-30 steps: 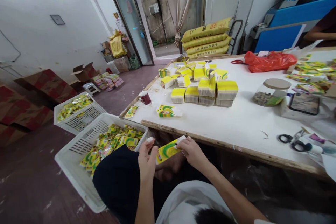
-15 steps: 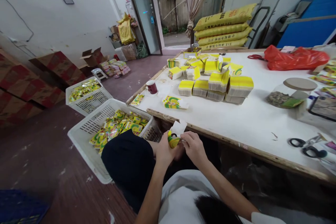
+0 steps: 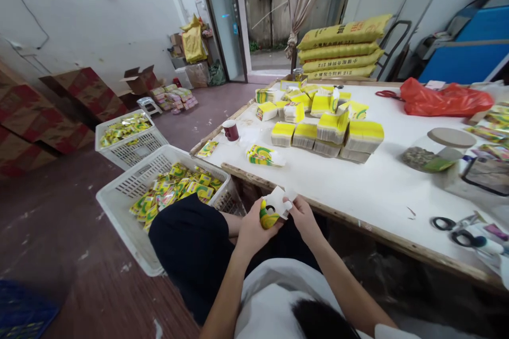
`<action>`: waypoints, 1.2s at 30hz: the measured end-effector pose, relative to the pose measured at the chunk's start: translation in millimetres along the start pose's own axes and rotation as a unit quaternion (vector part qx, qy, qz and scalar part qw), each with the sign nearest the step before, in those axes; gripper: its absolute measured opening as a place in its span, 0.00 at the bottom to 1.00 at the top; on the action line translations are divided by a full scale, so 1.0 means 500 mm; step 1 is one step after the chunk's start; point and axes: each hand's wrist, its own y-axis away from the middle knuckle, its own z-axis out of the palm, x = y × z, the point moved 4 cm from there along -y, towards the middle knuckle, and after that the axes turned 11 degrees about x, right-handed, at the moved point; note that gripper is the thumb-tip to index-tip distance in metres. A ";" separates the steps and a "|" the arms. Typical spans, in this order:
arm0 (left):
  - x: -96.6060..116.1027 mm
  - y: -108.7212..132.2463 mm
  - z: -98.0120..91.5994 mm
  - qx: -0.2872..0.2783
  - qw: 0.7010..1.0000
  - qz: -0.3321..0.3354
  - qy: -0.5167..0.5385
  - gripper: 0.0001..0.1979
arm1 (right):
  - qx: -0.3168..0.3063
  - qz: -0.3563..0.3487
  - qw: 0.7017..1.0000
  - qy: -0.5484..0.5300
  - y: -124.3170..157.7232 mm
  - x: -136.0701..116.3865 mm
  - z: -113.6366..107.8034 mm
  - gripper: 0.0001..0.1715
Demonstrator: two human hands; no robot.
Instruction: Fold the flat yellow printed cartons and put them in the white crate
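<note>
Over my lap, just below the table edge, my left hand [image 3: 251, 232] is wrapped round a small yellow and green paper carton [image 3: 267, 219]. White inner flaps stick up from the carton's top, and a dark round mark shows on it. My right hand [image 3: 305, 220] pinches a white flap at the carton's right side. Nearest on the table lies a bundle of yellow and green printed cartons [image 3: 260, 154]. Stacks of flat yellow-topped cartons [image 3: 363, 140] stand farther back. Whatever is inside the carton is hidden.
A white crate [image 3: 113, 204] of yellow-green packets [image 3: 175, 190] stands left of my knee, another crate [image 3: 133, 151] behind it. On the white table [image 3: 318, 183] are a mug [image 3: 230, 131], scissors [image 3: 461, 237], a jar [image 3: 417, 158] and a red plastic bag [image 3: 443, 99]. A wooden edge [image 3: 350, 222] borders it.
My right hand has moved slightly right and up, with its fingers now on the white flap. More of the carton's white flaps shows. The view has shifted slightly.
</note>
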 end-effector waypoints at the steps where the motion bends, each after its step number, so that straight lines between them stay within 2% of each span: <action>1: 0.001 0.002 0.002 0.003 1.000 0.004 0.005 0.33 | -0.007 0.035 0.999 -0.024 0.001 0.003 0.003 0.22; 3: 0.001 0.003 0.002 0.012 1.000 0.011 0.007 0.32 | -0.016 0.131 0.986 -0.100 0.010 0.018 0.014 0.21; 5: 0.002 0.002 0.000 0.021 1.000 0.016 0.005 0.31 | -0.025 0.224 0.959 -0.174 0.026 0.040 0.029 0.20; 7: 0.002 0.001 -0.004 0.033 0.999 0.014 0.007 0.31 | -0.047 0.273 0.939 -0.203 0.042 0.059 0.045 0.18; 10: -0.003 -0.001 -0.007 0.046 0.999 -0.008 0.012 0.34 | -0.097 0.298 0.928 -0.199 0.058 0.076 0.063 0.19; 15: -0.013 -0.002 -0.002 0.025 0.999 -0.028 0.011 0.44 | -0.108 0.271 0.937 -0.192 0.057 0.065 0.067 0.24; 18: -0.014 -0.003 0.002 0.018 0.999 -0.030 0.041 0.46 | -0.096 0.237 0.948 -0.192 0.050 0.056 0.060 0.29; 24: -0.017 -0.006 -0.002 0.050 0.995 -0.052 0.066 0.41 | -0.071 0.163 0.968 -0.178 0.047 0.062 0.048 0.39; 29: -0.013 -0.006 -0.004 0.037 0.999 -0.028 0.027 0.34 | -0.079 0.159 0.972 -0.156 0.059 0.064 0.055 0.29; 31: -0.010 -0.005 -0.003 0.023 0.999 -0.020 0.020 0.32 | -0.080 0.161 0.971 -0.156 0.061 0.062 0.059 0.28; 36: -0.012 -0.003 0.000 0.013 0.999 -0.034 0.010 0.34 | -0.098 0.126 0.976 -0.149 0.062 0.049 0.070 0.40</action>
